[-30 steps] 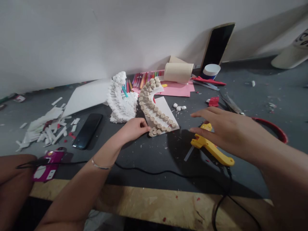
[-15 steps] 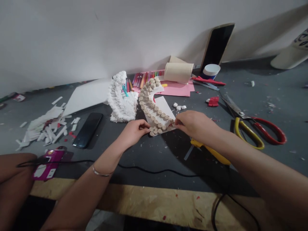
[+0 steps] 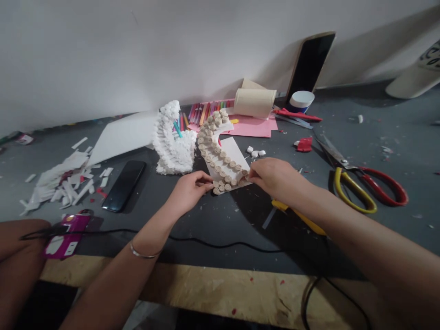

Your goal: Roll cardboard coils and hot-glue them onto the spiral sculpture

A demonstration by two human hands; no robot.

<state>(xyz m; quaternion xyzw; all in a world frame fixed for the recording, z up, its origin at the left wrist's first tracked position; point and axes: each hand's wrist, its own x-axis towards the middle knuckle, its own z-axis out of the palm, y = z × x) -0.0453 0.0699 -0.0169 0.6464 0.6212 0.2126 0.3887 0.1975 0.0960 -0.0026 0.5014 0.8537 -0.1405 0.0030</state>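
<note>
A curved white cutout point(image 3: 223, 151) lies low in the middle of the table, edged and dotted with beige rolled-paper coils point(image 3: 222, 174). My left hand point(image 3: 190, 189) pinches its lower left corner beside the coils, thumb and index closed. At the lower right edge my right hand point(image 3: 270, 174) is closed too, fingertips against the cutout near the last coil; whether they grip a small coil as well is hidden. Just left of the cutout stands a similar shape covered in white tufts point(image 3: 173, 146), with a teal stick point(image 3: 177, 129) leaning on it.
Yellow-and-red-handled scissors point(image 3: 357, 183) and a yellow cutter point(image 3: 307, 221) lie to the right. A black phone point(image 3: 124, 186) and white paper scraps point(image 3: 67, 183) are on the left. Behind are crayons point(image 3: 202, 112), a cream roll point(image 3: 254, 103) and a propped phone point(image 3: 311, 64). A cable point(image 3: 220, 245) crosses in front.
Both hands keep almost the same pose at the cutout's lower edges. The right fingers have shifted very slightly, and one coil beside them shows a little more clearly. The view has moved a touch.
</note>
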